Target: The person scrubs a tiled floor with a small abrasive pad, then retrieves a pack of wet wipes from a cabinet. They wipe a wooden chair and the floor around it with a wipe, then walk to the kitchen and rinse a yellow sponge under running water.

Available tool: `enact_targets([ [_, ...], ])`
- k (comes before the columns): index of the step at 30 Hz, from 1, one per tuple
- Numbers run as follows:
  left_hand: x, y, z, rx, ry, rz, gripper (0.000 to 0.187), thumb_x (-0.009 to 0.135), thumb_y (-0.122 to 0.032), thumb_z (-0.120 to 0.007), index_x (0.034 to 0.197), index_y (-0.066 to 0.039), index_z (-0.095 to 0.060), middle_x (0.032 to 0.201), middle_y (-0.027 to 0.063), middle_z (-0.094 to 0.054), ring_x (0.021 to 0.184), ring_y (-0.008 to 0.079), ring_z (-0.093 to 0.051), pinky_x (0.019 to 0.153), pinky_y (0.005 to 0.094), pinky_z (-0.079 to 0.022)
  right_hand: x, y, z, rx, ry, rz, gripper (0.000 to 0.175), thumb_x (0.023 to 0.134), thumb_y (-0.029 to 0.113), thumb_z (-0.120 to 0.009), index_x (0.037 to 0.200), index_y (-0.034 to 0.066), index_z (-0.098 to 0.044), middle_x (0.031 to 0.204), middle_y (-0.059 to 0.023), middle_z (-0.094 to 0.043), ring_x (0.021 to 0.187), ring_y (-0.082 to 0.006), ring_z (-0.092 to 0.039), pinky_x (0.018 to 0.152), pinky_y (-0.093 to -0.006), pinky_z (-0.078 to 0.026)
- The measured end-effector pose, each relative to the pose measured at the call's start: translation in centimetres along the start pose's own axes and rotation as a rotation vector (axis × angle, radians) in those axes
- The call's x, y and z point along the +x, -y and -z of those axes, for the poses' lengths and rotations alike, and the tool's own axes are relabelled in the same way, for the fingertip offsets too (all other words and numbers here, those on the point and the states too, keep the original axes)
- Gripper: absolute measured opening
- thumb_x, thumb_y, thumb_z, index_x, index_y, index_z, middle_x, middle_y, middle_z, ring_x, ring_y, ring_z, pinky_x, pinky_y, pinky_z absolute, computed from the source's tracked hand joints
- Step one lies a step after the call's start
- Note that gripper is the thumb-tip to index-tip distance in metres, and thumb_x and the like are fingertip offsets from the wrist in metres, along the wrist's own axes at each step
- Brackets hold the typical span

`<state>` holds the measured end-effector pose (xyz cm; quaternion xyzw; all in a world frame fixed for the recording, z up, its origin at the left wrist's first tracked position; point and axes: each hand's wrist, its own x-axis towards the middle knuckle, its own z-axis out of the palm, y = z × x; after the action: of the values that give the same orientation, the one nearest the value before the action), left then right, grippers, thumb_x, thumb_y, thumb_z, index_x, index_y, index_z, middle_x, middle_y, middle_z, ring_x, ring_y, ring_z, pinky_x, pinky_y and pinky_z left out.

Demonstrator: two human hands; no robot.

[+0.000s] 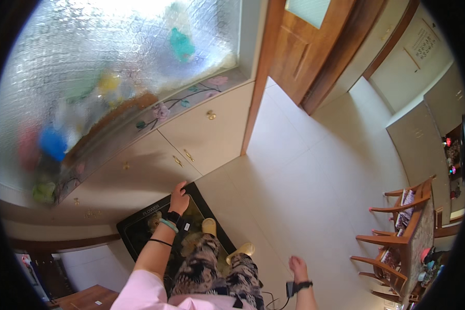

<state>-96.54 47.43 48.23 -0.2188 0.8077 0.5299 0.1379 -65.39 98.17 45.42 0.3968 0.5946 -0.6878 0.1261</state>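
Note:
My left hand reaches forward over a dark floor mat with a floral print. Its index finger extends and nothing shows in its grasp. Just beyond the fingertips, in the picture, are the closed cream doors of a low cabinet. Two brass pull handles, the left one and the right one, sit side by side at the door seam. My right hand hangs at my side above the pale tiled floor, loosely curled. Whether its fingers are fully closed is unclear.
Textured glass rises above the cabinet, with blurred coloured items behind it. A wooden door stands ajar ahead. Wooden chairs surround a table at the right. A brown wooden surface is at lower left. A cable hangs near my right wrist.

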Motion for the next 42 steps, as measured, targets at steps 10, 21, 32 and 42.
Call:
enact_targets([
  [10,17.2,7.4,1.5,-0.104,-0.174,-0.139,0.055,0.082,0.0,-0.055,0.137,-0.003,-0.049,0.138,0.019,-0.052,0.127,0.0336,-0.051,0.104,0.0397,-0.042,23.1,14.4,-51.4,-0.505,0.485,0.773,0.039,0.086,0.013,-0.06,0.123,0.0027,-0.057,0.121,-0.0204,-0.058,0.094,-0.0329,-0.063,0.085,-0.0406,-0.051],
  [21,8.9,10.3,-1.4,0.042,-0.229,-0.382,0.033,0.08,0.004,-0.051,0.112,-0.003,-0.054,0.113,0.0195,-0.057,0.111,0.0406,-0.051,0.094,0.0462,-0.04,24.1,9.8,-53.5,-0.566,0.533,0.823,0.03,0.081,-0.001,-0.051,0.111,0.0036,-0.051,0.096,-0.0188,-0.061,0.082,-0.0351,-0.061,0.072,-0.0395,-0.049],
  [32,-18.4,34.7,0.7,1.42,-0.347,0.112,0.038,0.097,-0.021,-0.057,0.132,-0.006,-0.057,0.131,0.0147,-0.056,0.119,0.0308,-0.055,0.102,0.0419,-0.043,24.7,7.0,-44.8,-0.796,0.614,0.977,0.02,0.094,-0.001,-0.045,0.114,0.0001,-0.042,0.091,-0.0175,-0.059,0.074,-0.0345,-0.06,0.07,-0.0392,-0.05],
  [42,-24.0,44.1,10.9,0.67,-0.668,0.642,0.036,0.095,-0.023,-0.061,0.123,0.0,-0.062,0.123,0.0165,-0.063,0.108,0.0363,-0.059,0.094,0.0428,-0.047,27.8,7.0,-57.7,-0.601,0.65,1.087,0.01,0.1,-0.004,-0.04,0.106,0.0037,-0.041,0.087,-0.0086,-0.055,0.074,-0.0156,-0.056,0.069,-0.0296,-0.049],
])
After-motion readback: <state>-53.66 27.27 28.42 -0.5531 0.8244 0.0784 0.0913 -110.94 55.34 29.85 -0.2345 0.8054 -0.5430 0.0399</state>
